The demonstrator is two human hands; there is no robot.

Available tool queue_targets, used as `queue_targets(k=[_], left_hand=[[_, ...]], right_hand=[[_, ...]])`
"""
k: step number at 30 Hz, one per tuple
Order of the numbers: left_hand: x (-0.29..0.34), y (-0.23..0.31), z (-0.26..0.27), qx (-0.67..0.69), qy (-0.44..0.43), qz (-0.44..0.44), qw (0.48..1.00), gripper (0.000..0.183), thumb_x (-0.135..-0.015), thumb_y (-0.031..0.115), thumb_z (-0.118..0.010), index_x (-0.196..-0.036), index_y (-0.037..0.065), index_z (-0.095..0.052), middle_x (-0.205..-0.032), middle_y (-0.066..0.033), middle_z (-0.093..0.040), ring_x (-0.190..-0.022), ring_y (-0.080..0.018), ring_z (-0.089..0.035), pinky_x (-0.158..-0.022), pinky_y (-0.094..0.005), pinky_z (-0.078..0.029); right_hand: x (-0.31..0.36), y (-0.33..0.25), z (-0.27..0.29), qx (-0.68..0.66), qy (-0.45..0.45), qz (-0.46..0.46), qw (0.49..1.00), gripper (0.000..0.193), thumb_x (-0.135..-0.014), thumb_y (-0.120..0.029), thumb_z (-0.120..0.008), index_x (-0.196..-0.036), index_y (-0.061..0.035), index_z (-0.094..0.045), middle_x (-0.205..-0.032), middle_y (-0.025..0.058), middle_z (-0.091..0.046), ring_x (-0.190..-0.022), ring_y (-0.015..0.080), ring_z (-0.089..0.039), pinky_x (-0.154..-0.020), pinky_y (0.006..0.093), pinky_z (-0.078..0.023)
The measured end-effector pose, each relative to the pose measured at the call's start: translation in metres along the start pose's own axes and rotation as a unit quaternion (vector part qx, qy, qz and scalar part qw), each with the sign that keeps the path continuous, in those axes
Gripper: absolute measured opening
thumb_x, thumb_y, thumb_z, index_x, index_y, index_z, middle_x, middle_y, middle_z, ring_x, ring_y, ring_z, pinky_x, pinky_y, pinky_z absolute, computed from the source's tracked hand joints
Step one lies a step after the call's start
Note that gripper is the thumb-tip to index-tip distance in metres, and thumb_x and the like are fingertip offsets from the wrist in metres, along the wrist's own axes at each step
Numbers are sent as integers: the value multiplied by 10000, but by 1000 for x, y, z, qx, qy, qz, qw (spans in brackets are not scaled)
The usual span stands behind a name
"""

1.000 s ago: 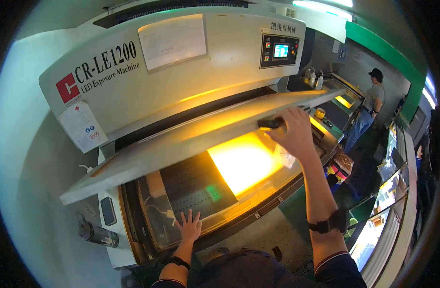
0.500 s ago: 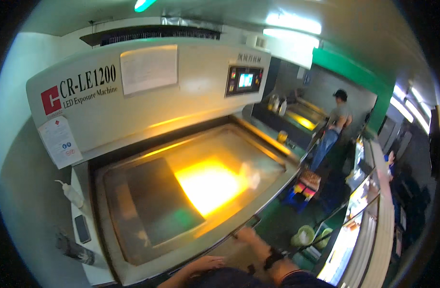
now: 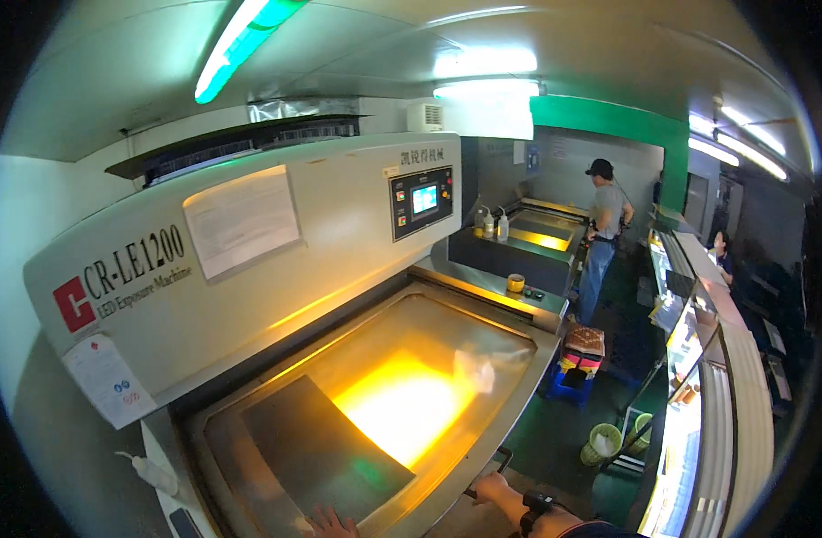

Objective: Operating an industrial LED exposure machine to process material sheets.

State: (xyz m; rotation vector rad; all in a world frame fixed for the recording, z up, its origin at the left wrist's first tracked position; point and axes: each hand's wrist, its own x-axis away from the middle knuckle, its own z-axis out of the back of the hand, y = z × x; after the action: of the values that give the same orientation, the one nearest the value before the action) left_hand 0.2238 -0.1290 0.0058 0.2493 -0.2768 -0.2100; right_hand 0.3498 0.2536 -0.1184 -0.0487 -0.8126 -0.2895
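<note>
In front of me is a large pale exposure machine with a wide framed bed. A dark rectangular sheet lies on the left part of the bed, beside a bright yellow glow. My left hand is at the lower edge of the picture, fingers spread, near the sheet's near edge; whether it touches the frame I cannot tell. My right hand is closed around a dark handle on the bed's front edge. A black band sits on my right wrist.
A white squeeze bottle and a phone lie on the left ledge. A yellow tape roll stands on the right ledge. Beyond, a person stands at another bed. A blue stool, green baskets and a lit bench are on the right.
My view has tilted up, so the machine sits lower in the picture. My left hand has come forward with its fingers spread; my right hand stays at the handle.
</note>
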Motion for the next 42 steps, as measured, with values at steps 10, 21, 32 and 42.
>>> queue_targets(k=[10,21,32,42], left_hand=[[-46,-24,-65,12,70,6,997,629,-897,482,-450,-1443,180,-367,-1560,-122,-157,-1423,-426,-74,-1072,-693,-48],[-76,119,-80,-9,-131,250,959,1286,-628,792,-598,-1495,18,-49,-1549,-246,22,-1415,-467,1,-1100,-634,-105],[-94,126,-111,-45,-87,292,951,1432,-546,767,-701,-1465,-57,27,-1519,-304,101,-1392,-513,75,-1081,-658,-81],[-99,127,-122,-63,-142,293,944,1489,-519,825,-666,-1454,-53,92,-1519,-289,131,-1394,-495,107,-1082,-662,-72]], right_hand=[[3,-2,-9,16,107,33,994,492,-805,-569,-571,-985,-134,-715,-975,91,-683,-1055,284,-583,-985,451,-365],[74,38,-20,-343,60,217,912,329,-876,-300,-622,-1140,-103,-612,-1172,135,-602,-1123,314,-550,-974,417,-431],[-100,138,-61,-280,198,179,922,533,-855,-265,-640,-1292,-9,-474,-1290,226,-499,-1198,394,-472,-1068,449,-334],[-208,132,-57,-107,174,10,979,444,-849,-227,-617,-1237,-34,-524,-1254,204,-528,-1130,369,-524,-970,465,-410]])
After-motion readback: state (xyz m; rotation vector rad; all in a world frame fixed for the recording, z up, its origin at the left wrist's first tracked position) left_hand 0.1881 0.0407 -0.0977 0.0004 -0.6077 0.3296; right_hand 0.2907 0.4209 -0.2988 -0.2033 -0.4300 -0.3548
